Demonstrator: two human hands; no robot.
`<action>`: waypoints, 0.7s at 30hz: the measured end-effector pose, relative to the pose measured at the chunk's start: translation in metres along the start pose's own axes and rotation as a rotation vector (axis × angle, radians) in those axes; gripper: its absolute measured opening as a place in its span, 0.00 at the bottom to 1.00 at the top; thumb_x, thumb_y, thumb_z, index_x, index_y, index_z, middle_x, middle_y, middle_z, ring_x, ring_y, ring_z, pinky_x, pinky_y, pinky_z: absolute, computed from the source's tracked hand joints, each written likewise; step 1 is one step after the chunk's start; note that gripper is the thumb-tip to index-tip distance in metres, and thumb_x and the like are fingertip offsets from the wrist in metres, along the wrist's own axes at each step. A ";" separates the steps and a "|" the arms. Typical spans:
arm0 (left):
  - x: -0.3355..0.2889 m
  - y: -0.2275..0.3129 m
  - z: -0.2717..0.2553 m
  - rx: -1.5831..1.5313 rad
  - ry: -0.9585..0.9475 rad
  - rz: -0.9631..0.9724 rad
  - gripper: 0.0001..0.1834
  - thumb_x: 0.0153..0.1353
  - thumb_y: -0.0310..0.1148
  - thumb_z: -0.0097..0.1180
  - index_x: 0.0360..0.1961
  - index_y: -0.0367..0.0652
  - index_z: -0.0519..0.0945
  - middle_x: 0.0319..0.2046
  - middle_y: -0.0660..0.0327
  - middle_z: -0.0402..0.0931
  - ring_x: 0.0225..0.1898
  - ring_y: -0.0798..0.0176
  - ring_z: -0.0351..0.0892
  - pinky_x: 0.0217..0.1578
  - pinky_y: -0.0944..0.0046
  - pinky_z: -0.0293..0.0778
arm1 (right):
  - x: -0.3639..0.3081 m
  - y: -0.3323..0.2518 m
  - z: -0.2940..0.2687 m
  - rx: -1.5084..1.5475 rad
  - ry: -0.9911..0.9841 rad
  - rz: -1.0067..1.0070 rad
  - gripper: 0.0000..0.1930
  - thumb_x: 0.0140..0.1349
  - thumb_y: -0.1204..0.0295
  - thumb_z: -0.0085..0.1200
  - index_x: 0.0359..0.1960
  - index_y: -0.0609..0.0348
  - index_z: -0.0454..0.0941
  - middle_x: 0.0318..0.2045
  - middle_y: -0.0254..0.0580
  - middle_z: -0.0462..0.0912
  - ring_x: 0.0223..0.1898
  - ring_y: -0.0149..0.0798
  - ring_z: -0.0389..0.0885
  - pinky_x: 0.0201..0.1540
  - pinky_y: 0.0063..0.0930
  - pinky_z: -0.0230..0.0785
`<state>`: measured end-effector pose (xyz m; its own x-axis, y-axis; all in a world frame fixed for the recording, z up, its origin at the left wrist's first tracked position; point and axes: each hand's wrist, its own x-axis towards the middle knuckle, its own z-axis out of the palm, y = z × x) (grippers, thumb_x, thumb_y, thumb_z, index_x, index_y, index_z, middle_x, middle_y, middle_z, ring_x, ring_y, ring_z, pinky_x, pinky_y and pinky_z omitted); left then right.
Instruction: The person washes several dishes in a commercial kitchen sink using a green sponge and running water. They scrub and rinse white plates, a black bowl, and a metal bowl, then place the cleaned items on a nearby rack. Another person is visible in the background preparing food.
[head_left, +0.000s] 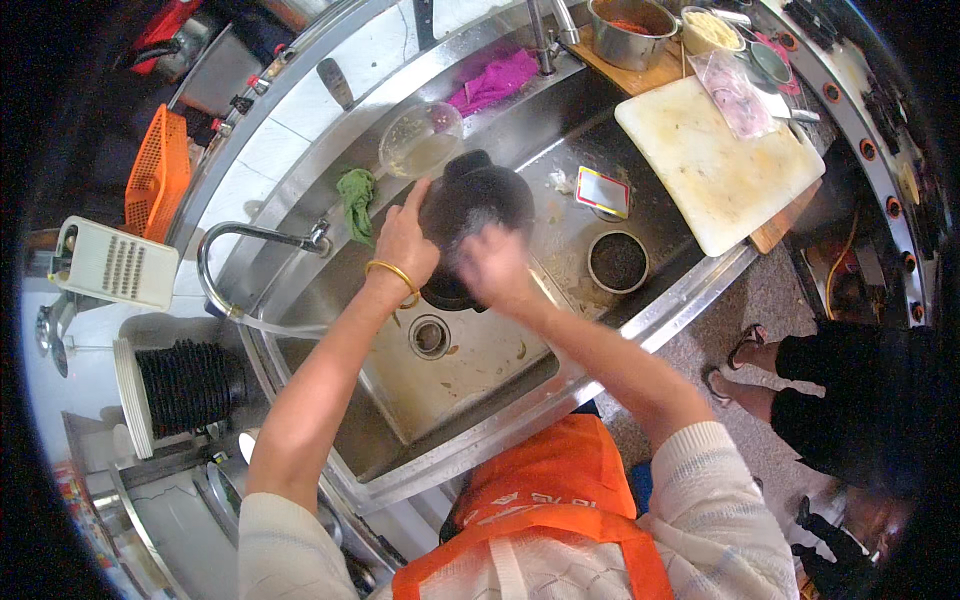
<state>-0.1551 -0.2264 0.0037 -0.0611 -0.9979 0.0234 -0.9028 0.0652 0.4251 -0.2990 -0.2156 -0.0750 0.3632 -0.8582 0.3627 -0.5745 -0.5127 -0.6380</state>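
A dark round pot (505, 195) with short lug handles is tilted above the metal sink (450, 378). My left hand (408, 240), with a yellow bangle at the wrist, grips its left rim. My right hand (492, 262) is at the pot's inner face, smeared by motion; whether its fingers hold anything is hidden. Beyond the pot lies a clear plastic bowl (415, 150) with some liquid in it. A green cloth (356, 203) rests on the sink's far edge, left of the pot. Below the pot the drain (429, 337) shows.
A curved tap (262, 232) reaches over the left side. To the right are a round dark-filled container (618, 262), a framed card (602, 192) and a white cutting board (715, 165). A purple cloth (497, 82) lies at the back. Another person's legs (800, 385) stand at right.
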 end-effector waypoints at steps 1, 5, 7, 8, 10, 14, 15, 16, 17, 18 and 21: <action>-0.001 0.003 0.001 -0.002 0.017 -0.068 0.40 0.41 0.20 0.51 0.60 0.52 0.57 0.39 0.39 0.67 0.43 0.37 0.68 0.46 0.50 0.65 | -0.004 -0.019 0.016 0.216 0.000 0.180 0.11 0.46 0.67 0.55 0.30 0.57 0.72 0.28 0.51 0.69 0.30 0.54 0.70 0.36 0.47 0.59; 0.013 0.010 -0.010 0.016 -0.130 -0.110 0.37 0.40 0.21 0.51 0.58 0.47 0.61 0.39 0.36 0.69 0.43 0.37 0.69 0.46 0.52 0.67 | -0.005 -0.016 0.017 0.180 0.098 -0.078 0.08 0.47 0.66 0.53 0.25 0.55 0.73 0.26 0.46 0.69 0.27 0.49 0.70 0.33 0.44 0.59; 0.019 0.009 -0.019 0.001 -0.231 -0.036 0.40 0.40 0.23 0.51 0.59 0.43 0.56 0.40 0.35 0.69 0.43 0.37 0.70 0.46 0.54 0.67 | 0.004 0.029 -0.010 -0.280 -0.060 -0.356 0.05 0.45 0.65 0.53 0.21 0.50 0.72 0.25 0.40 0.68 0.29 0.40 0.68 0.34 0.34 0.57; 0.018 0.010 -0.018 -0.041 -0.233 0.015 0.42 0.39 0.24 0.52 0.61 0.42 0.54 0.42 0.35 0.68 0.43 0.38 0.70 0.47 0.55 0.67 | 0.008 0.042 -0.014 -0.243 0.007 -0.394 0.05 0.46 0.66 0.53 0.22 0.51 0.72 0.25 0.40 0.68 0.32 0.41 0.68 0.34 0.36 0.57; 0.009 0.011 -0.007 -0.204 -0.037 0.144 0.45 0.39 0.25 0.52 0.62 0.40 0.50 0.45 0.37 0.66 0.46 0.41 0.68 0.50 0.56 0.64 | 0.009 0.063 -0.019 -0.174 0.068 -0.414 0.06 0.47 0.66 0.53 0.24 0.52 0.73 0.26 0.42 0.69 0.34 0.43 0.68 0.34 0.37 0.57; -0.033 0.025 0.055 -0.723 0.369 0.037 0.45 0.43 0.25 0.51 0.64 0.38 0.43 0.52 0.39 0.60 0.51 0.42 0.63 0.55 0.56 0.58 | 0.003 0.040 0.010 -0.034 0.125 -0.007 0.08 0.49 0.65 0.53 0.27 0.54 0.74 0.26 0.47 0.71 0.32 0.47 0.71 0.33 0.38 0.59; -0.034 0.023 0.063 -0.679 0.394 0.063 0.45 0.44 0.24 0.50 0.64 0.39 0.43 0.52 0.39 0.59 0.52 0.42 0.63 0.55 0.56 0.58 | 0.002 0.028 0.019 0.230 0.110 0.132 0.08 0.50 0.65 0.53 0.28 0.54 0.75 0.26 0.48 0.71 0.32 0.47 0.72 0.33 0.38 0.60; -0.034 0.022 0.069 -0.646 0.383 0.009 0.44 0.45 0.23 0.49 0.64 0.40 0.42 0.53 0.38 0.59 0.52 0.41 0.63 0.55 0.56 0.58 | 0.002 0.016 0.027 0.478 0.235 0.267 0.08 0.51 0.64 0.52 0.29 0.53 0.75 0.26 0.49 0.72 0.32 0.48 0.72 0.34 0.39 0.61; -0.035 0.020 0.071 -0.609 0.337 -0.071 0.44 0.45 0.22 0.48 0.64 0.40 0.42 0.54 0.38 0.58 0.53 0.40 0.62 0.55 0.56 0.58 | -0.001 0.008 0.029 0.628 0.131 0.322 0.08 0.51 0.64 0.52 0.30 0.53 0.75 0.27 0.49 0.72 0.32 0.48 0.72 0.34 0.39 0.62; -0.033 0.018 0.069 -0.540 0.305 -0.061 0.43 0.45 0.22 0.47 0.64 0.41 0.42 0.54 0.37 0.58 0.53 0.40 0.62 0.55 0.55 0.58 | -0.003 0.003 0.027 0.774 0.119 0.363 0.09 0.52 0.63 0.51 0.30 0.53 0.76 0.27 0.49 0.72 0.33 0.48 0.73 0.35 0.40 0.62; -0.025 0.011 0.045 -0.420 0.153 -0.023 0.42 0.45 0.22 0.46 0.63 0.42 0.44 0.53 0.36 0.59 0.54 0.37 0.61 0.54 0.54 0.58 | 0.001 0.021 -0.003 0.305 0.002 0.163 0.08 0.53 0.65 0.49 0.30 0.54 0.74 0.27 0.46 0.72 0.33 0.47 0.72 0.36 0.39 0.62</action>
<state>-0.1829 -0.2007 -0.0326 0.0490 -0.9904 0.1294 -0.6500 0.0667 0.7570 -0.3125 -0.2272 -0.0862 0.2832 -0.9286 0.2400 -0.3794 -0.3383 -0.8612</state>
